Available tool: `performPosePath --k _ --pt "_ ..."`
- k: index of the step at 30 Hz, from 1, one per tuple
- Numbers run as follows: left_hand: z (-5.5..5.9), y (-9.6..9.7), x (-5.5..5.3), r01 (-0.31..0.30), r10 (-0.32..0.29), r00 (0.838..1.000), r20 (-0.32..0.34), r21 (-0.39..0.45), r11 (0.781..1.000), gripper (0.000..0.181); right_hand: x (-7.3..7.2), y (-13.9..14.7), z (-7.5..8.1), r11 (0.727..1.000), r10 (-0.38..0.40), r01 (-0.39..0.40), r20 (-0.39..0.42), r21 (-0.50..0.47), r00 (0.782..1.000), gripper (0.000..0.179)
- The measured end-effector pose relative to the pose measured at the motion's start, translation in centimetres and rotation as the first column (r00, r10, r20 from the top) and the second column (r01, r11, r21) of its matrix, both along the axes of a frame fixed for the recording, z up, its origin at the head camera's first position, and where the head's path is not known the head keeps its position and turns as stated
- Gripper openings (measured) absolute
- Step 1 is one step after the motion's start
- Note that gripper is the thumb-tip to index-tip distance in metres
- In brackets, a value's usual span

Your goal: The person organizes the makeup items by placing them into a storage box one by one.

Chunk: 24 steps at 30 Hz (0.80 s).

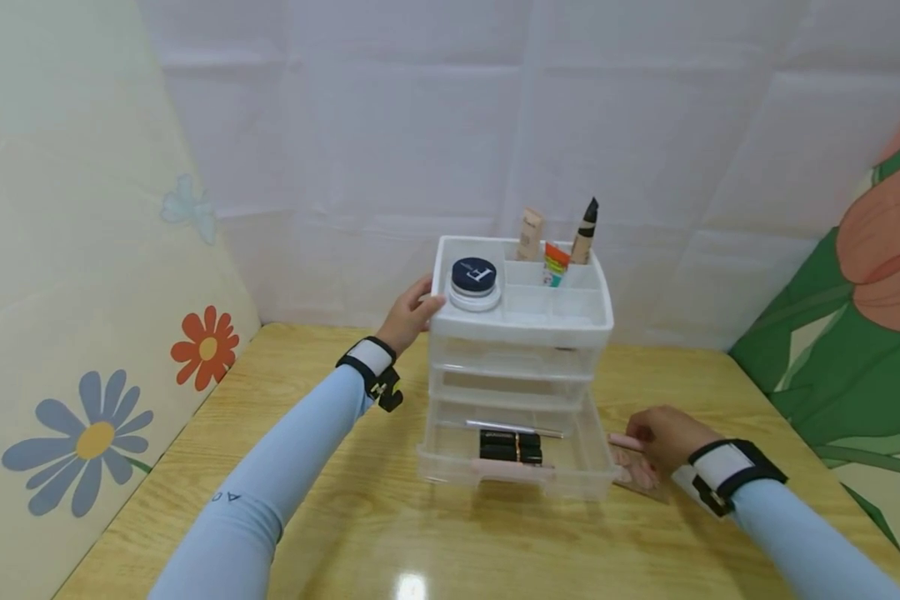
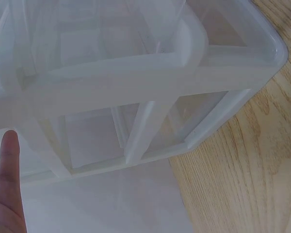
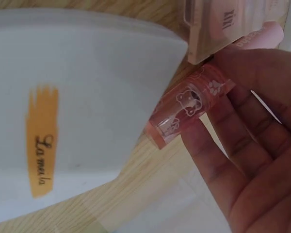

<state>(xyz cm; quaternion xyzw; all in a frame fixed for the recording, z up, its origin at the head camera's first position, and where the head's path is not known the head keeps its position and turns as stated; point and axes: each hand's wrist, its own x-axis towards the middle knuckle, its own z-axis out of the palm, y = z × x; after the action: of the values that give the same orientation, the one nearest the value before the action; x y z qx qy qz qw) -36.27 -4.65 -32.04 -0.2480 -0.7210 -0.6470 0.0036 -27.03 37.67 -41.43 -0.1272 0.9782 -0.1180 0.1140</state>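
Note:
A white cosmetics organizer [image 1: 521, 335] with clear drawers stands on the table, its bottom drawer [image 1: 585, 485] pulled out. My left hand [image 1: 411, 312] rests against the organizer's upper left side; in the left wrist view one straight finger [image 2: 8, 170] lies against the frame. Right of the drawer, my right hand [image 1: 671, 437] pinches a pink lip gloss tube [image 3: 184, 104] with a clear, bear-printed part. Close by are a pink case marked XIXI [image 3: 223, 26] and a white item with an orange La meila label [image 3: 42, 145]. Black lipstick tubes [image 1: 498, 446] lie in the drawer.
On the organizer's top sit a dark-lidded round jar [image 1: 474, 275], a beige tube [image 1: 529, 235], a small orange-and-green tube [image 1: 555, 265] and a black-capped bottle [image 1: 587, 232]. A slim stick [image 1: 513, 428] lies at the drawer's back. A white cloth [image 1: 345, 167] hangs behind the table.

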Motion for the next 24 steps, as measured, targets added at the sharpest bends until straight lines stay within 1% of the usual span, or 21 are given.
performPosePath --k 7,10,12,14,17,20,24 --pt "0.0 0.0 -0.1 0.010 -0.010 1.000 0.001 0.003 1.000 0.057 0.2 -0.1 0.5 0.998 -0.056 0.056 0.018 -0.008 0.998 0.013" --pt "0.0 0.0 0.1 0.009 -0.009 1.000 0.001 0.000 1.000 0.057 0.3 0.0 1.3 0.999 -0.019 0.019 -0.025 -0.027 0.999 0.015" --pt "0.0 -0.1 0.1 0.008 -0.008 1.000 0.003 -0.001 1.000 0.057 0.6 0.0 2.0 0.999 0.037 -0.039 -0.079 -0.036 0.996 0.015" --pt "0.0 0.0 0.2 0.005 -0.005 1.000 0.009 -0.002 1.000 0.057 0.8 -0.1 2.8 0.996 0.082 -0.087 -0.130 -0.034 0.988 0.015" --pt "0.1 0.0 0.2 0.003 -0.003 1.000 0.015 -0.005 1.000 0.057 1.3 -0.4 4.1 0.993 0.110 -0.115 -0.169 -0.020 0.979 0.015" --pt "0.2 0.0 0.2 0.002 -0.002 1.000 0.016 -0.003 1.000 0.057 1.8 -0.7 5.4 0.992 0.123 -0.129 -0.188 -0.017 0.974 0.014" --pt "0.2 0.1 0.2 0.004 -0.004 1.000 0.017 0.001 1.000 0.057 2.7 -1.4 7.2 0.988 0.151 -0.157 -0.235 -0.008 0.960 0.013"
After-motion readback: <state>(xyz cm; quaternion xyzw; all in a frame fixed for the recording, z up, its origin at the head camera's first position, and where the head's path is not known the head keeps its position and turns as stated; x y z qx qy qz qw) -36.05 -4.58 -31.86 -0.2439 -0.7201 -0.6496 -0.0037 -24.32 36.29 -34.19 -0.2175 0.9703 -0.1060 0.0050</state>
